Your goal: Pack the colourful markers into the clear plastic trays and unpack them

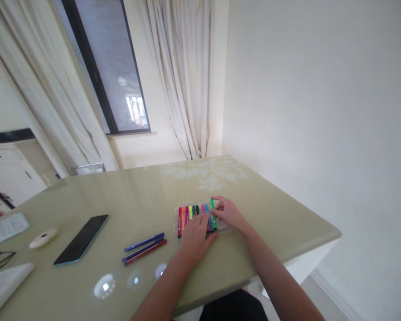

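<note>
On the table (274,218), a green marker (214,220) touches fingertips of the right hand (229,213).

No text, label or number can be read

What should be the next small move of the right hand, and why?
Probably the right hand should ease the green marker into line: its far end reaches past the row of markers in the clear case, and its fingers are already there.
</note>
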Available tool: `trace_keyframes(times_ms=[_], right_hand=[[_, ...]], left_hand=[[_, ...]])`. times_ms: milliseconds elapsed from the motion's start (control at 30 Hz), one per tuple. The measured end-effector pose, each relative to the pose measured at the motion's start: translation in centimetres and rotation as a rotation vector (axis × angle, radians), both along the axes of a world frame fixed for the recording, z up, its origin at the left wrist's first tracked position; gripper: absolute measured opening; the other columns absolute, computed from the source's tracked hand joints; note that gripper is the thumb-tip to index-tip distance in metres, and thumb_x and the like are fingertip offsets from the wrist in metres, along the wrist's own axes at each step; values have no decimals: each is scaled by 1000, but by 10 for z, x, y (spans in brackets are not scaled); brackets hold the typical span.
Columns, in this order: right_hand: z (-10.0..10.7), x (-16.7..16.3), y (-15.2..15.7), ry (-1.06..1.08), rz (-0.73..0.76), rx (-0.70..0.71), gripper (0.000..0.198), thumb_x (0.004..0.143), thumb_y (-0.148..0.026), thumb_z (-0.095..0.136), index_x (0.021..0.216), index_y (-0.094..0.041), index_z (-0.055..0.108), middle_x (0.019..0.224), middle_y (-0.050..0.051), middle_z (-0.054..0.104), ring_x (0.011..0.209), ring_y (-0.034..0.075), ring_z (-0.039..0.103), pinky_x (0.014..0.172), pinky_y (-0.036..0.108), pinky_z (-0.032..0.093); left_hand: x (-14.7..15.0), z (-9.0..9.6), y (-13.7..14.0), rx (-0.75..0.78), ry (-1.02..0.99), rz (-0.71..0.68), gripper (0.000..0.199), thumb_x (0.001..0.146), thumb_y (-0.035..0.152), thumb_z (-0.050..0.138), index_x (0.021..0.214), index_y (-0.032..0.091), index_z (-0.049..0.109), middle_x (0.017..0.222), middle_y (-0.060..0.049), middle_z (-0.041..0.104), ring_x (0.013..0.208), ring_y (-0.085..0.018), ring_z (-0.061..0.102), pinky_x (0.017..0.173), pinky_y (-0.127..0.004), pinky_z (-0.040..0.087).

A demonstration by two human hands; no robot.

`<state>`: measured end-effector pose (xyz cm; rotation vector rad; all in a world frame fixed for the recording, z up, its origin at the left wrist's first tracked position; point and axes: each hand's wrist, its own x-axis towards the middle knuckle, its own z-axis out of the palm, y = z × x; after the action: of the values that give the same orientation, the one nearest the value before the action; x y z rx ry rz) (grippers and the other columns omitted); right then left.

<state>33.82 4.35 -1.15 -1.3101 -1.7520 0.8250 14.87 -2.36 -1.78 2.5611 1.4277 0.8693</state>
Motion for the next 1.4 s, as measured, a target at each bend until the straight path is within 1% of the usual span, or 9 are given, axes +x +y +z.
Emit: trace_keyframes(times_ms=[167, 433, 567, 700, 833, 1033, 1167, 1300, 1400], right_hand=[[0, 1, 0, -107, 54, 33, 48, 79, -24, 75, 125, -15, 67, 85, 4, 75, 76, 19, 70, 74, 30, 56], [-2, -9, -3, -287, 22, 147, 11, 86, -24, 68, 91, -18, 76, 80, 3, 74, 74, 17, 67, 72, 26, 49], [3, -14, -9, -439, 17, 238, 25, 90, -18, 61, 68, -18, 72, 71, 3, 67, 71, 16, 58, 70, 26, 42], [6, -15, -12, -436, 13, 253, 26, 92, -17, 59, 70, -17, 74, 72, 4, 65, 72, 16, 57, 70, 26, 40], [6, -13, -12, -354, -35, 267, 22, 93, -16, 57, 96, -17, 78, 85, 6, 71, 75, 17, 61, 73, 26, 44], [4, -16, -10, -313, -55, 276, 20, 92, -19, 57, 90, -19, 77, 84, 5, 71, 76, 18, 61, 74, 28, 45], [3, -18, -10, -328, -43, 294, 20, 92, -20, 56, 85, -19, 75, 81, 4, 69, 75, 18, 60, 73, 28, 43], [3, -17, -10, -342, -34, 291, 22, 93, -21, 55, 85, -19, 75, 81, 5, 69, 75, 18, 60, 72, 28, 42], [3, -16, -11, -339, -49, 280, 22, 92, -21, 55, 86, -19, 76, 81, 5, 69, 74, 18, 60, 72, 29, 43]], left_hand=[[-1, 9, -7, -7, 65, -100, 22, 94, 23, 66, 116, 26, 67, 121, -4, 69, 113, -23, 64, 99, -40, 51], [4, 12, -10, 3, 127, -120, 18, 95, 18, 63, 110, 25, 72, 114, -3, 73, 108, -24, 65, 97, -42, 52], [7, 15, -10, -13, 121, -98, 15, 96, 19, 61, 102, 23, 74, 106, -5, 74, 105, -26, 65, 94, -43, 53], [6, 19, -13, -33, 99, -102, 21, 98, 19, 57, 111, 24, 74, 114, -4, 74, 109, -24, 65, 98, -39, 51], [-32, 24, -19, -97, 41, -35, 37, 99, 19, 51, 133, 25, 63, 134, -5, 67, 124, -22, 60, 108, -38, 45], [-149, 14, -37, -204, 156, 499, 38, 92, 38, 58, 126, 26, 68, 131, -9, 66, 123, -32, 58, 103, -50, 44], [-188, 7, -32, -294, -10, 402, 34, 87, 45, 57, 107, 23, 73, 112, -9, 73, 104, -29, 66, 93, -43, 49], [-184, 12, -8, -375, -184, 420, 29, 78, 44, 62, 93, 21, 74, 94, -7, 78, 88, -28, 70, 81, -38, 53], [-176, 16, 7, -355, -217, 381, 37, 82, 50, 57, 94, 22, 77, 98, -8, 79, 92, -29, 71, 85, -40, 53]])
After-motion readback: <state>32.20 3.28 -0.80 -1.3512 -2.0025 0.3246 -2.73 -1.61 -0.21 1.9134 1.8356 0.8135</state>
